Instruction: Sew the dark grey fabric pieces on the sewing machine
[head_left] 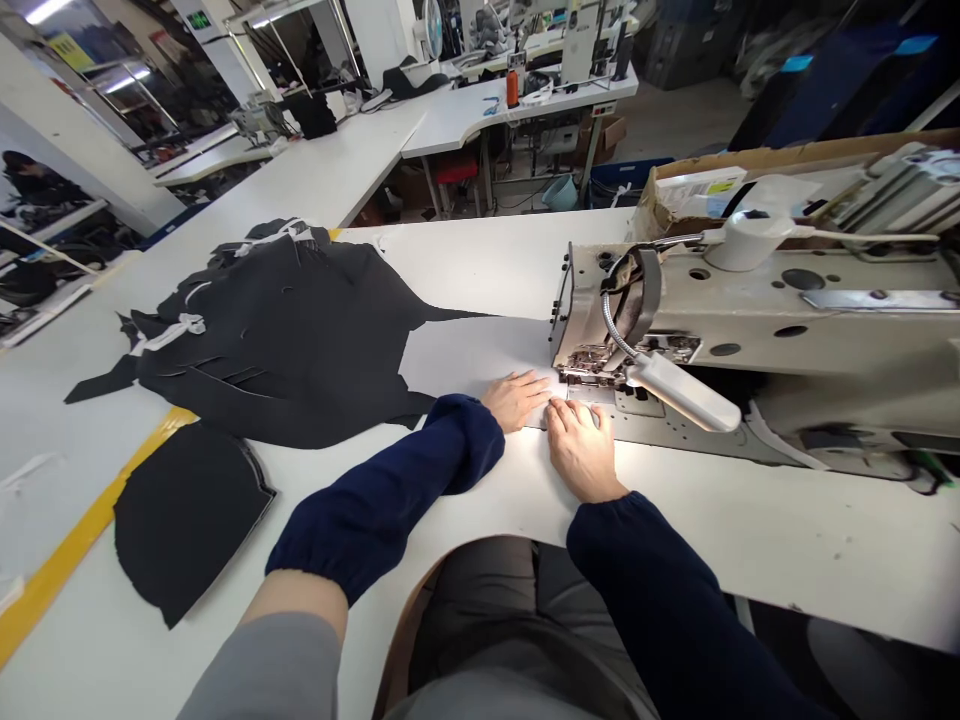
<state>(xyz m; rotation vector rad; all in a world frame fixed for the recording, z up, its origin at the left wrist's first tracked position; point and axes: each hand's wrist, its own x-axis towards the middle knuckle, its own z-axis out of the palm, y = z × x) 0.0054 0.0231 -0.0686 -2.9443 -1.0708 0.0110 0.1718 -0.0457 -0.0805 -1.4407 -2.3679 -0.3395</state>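
A light grey fabric panel (469, 355) runs from a dark fabric piece (300, 320) on the left to the sewing machine (750, 340). My left hand (517, 400) lies flat on the panel, fingers stretched toward the presser foot area (592, 372). Just nearer to me, my right hand (583, 448) is closed, its fingers bent down onto the near edge of the panel beside the needle plate (637, 403). Its thumb is mostly hidden. The dark piece lies rumpled, with white strips (176, 330) on it.
A separate dark curved piece (191, 515) lies on the white table (480, 515) at left, beside yellow tape (90, 530). A white lamp (686, 390) hangs by the machine head. Behind the machine stands a cardboard box (649, 205). Other worktables (367, 150) stand beyond.
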